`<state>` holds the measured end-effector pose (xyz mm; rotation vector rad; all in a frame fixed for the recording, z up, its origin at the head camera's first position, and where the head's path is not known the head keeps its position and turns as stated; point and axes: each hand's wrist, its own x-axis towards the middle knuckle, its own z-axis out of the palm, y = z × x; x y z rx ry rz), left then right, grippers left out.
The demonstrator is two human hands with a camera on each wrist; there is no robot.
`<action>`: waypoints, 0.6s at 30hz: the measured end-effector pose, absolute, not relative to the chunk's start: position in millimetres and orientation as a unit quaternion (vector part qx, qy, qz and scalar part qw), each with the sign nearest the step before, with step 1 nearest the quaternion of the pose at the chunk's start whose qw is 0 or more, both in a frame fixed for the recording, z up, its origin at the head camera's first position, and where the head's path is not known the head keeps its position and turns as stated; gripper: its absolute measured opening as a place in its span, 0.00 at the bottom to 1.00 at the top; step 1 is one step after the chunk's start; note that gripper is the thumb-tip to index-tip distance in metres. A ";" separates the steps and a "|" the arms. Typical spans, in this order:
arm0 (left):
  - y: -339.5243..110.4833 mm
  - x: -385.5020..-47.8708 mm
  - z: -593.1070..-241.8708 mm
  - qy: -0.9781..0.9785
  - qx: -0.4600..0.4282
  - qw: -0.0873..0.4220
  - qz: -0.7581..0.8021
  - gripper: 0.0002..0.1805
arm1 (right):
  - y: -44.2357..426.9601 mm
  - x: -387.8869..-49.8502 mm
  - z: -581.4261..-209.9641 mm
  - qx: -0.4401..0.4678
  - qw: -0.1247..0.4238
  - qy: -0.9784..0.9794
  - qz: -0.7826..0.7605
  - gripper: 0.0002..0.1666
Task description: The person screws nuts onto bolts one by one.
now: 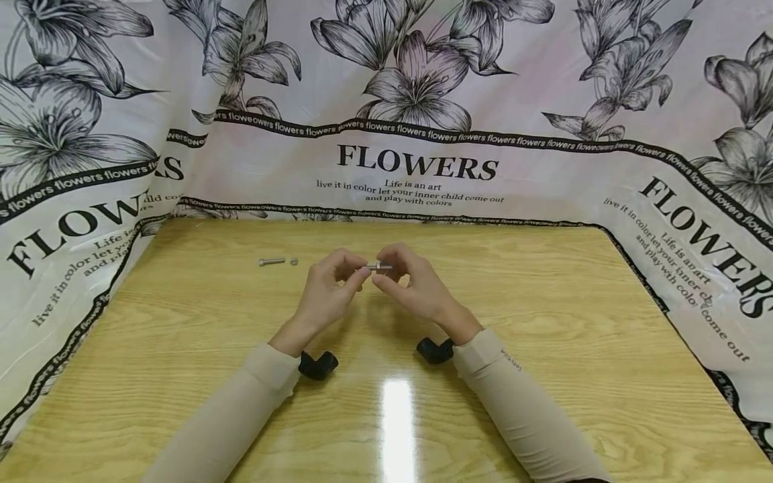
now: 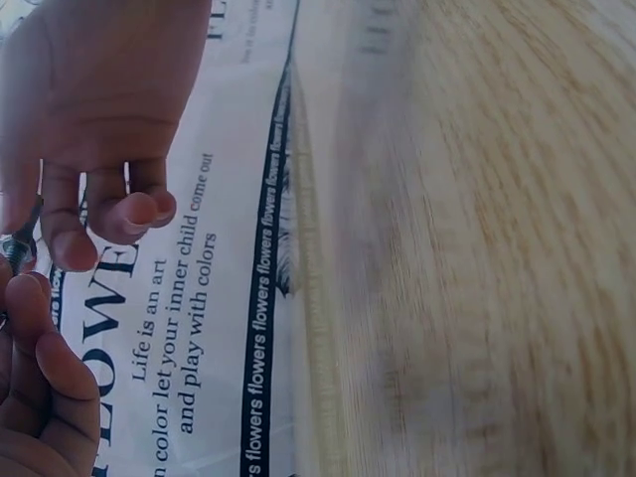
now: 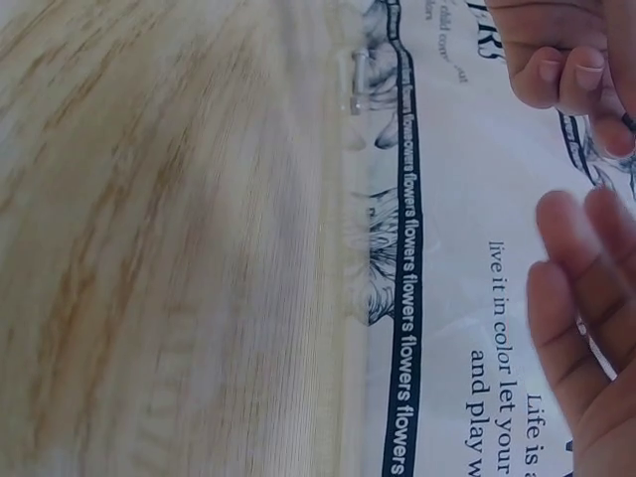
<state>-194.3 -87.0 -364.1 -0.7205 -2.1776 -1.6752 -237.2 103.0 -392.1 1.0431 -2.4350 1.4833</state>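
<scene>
In the head view, my left hand [image 1: 326, 288] pinches a small metal bolt [image 1: 386, 267] between thumb and forefinger at mid-table. A nut [image 1: 378, 266] sits on the bolt's shank. My right hand [image 1: 419, 285] is held around the shank's free end, thumb and forefinger spread on either side of the nut, with a small gap visible. From the left wrist, the bolt [image 2: 16, 250] shows at the left edge, between the left fingertips and the right hand [image 2: 109, 89]. The right wrist view shows the right hand's fingers [image 3: 571, 318] fairly straight; the bolt is mostly out of frame there.
A second bolt [image 1: 272, 261] lies on the wooden table [image 1: 574, 335] to the left of the hands, with a loose nut [image 1: 294, 261] beside it. Black wrist-worn pieces [image 1: 318, 365] hang below both wrists. A flower-printed cloth [image 1: 417, 174] borders the table's back and sides.
</scene>
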 end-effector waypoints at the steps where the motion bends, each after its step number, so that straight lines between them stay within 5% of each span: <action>1: -87.2 -194.3 -363.8 -0.757 -0.251 0.150 -0.584 0.04 | 102.7 -237.2 -391.3 0.349 0.059 -0.796 0.491 0.14; 7: -88.0 -192.4 -362.2 -0.761 -0.241 0.146 -0.584 0.04 | 101.0 -238.0 -392.3 0.360 0.067 -0.793 0.486 0.04; 18: -88.0 -200.4 -374.1 -0.762 -0.245 0.141 -0.582 0.04 | 102.0 -235.6 -390.8 0.352 0.066 -0.796 0.488 0.13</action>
